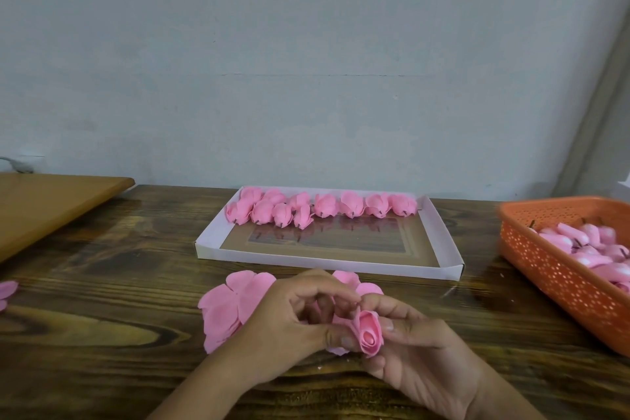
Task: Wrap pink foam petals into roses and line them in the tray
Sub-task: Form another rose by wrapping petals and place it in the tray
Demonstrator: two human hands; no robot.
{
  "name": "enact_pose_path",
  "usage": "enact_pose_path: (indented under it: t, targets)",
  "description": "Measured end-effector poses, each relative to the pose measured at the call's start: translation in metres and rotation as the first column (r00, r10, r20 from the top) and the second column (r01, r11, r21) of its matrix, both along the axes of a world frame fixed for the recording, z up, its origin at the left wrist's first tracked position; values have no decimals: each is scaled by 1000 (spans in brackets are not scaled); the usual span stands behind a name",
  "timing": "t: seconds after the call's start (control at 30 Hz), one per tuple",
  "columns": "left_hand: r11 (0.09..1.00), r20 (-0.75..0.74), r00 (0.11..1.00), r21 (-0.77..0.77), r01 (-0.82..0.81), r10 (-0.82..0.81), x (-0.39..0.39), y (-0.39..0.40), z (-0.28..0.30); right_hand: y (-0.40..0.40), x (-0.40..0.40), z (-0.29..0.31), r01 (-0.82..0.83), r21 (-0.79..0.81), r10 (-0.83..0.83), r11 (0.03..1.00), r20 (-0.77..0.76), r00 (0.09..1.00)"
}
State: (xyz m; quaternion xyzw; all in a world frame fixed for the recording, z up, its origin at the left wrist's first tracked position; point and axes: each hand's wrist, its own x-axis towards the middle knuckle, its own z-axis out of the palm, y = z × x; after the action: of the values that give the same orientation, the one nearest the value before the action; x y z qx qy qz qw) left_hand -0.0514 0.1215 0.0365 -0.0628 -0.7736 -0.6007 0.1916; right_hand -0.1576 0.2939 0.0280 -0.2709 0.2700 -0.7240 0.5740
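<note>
While both hands work close to the table's near edge, a half-wrapped foam rose (369, 334) sits pinched between them: the right hand (419, 351) curls around its base and side, and the left hand (296, 324) has thumb and bent fingers pressed on the outer petal, seemingly folding it round the bud. Only a couple of layers look closed on it, so this rose appears unfinished. Just behind and under the hands lies a loose pile of flat pink foam petals (231, 303) on the dark wooden table (102, 317), with another stray petal (6, 291) at the far left edge.

Beyond the pile stands the white cardboard tray (327, 262). Finished roses (320, 206) fill its back wall in one full row, with a few more starting a second row at the left; most of the tray floor is bare, so by my reckoning the task is well under half done. To the right, an orange perforated basket (552, 269) holds many small pink buds (600, 249), probably cores awaiting petals. A lighter wooden board (51, 201) lies at the far left.
</note>
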Motion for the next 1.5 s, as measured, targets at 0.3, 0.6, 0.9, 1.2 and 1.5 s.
enact_pose_path:
  t: [0.3, 0.6, 0.9, 1.2, 1.5]
  targets:
    - [988, 77, 993, -119, 98, -89, 1, -6, -1, -1, -3, -3, -50, 28, 52, 998, -43, 998]
    - [968, 74, 991, -217, 123, -109, 3, -9, -2, -4, -3, -3, -130, -12, 129, 991, -71, 989]
    - [964, 30, 988, -217, 153, -150, 8, -4, 3, -5, -3, -3, -153, 29, 155, 988, -74, 985]
    - [984, -46, 993, -151, 97, -105, 5, -2, 0, -3, -4, -5, -142, 73, 146, 987, -52, 988]
    - [984, -139, 990, -174, -46, 21, 3, -1, -6, -3, -5, -3, -47, 65, 45, 997, 20, 999]
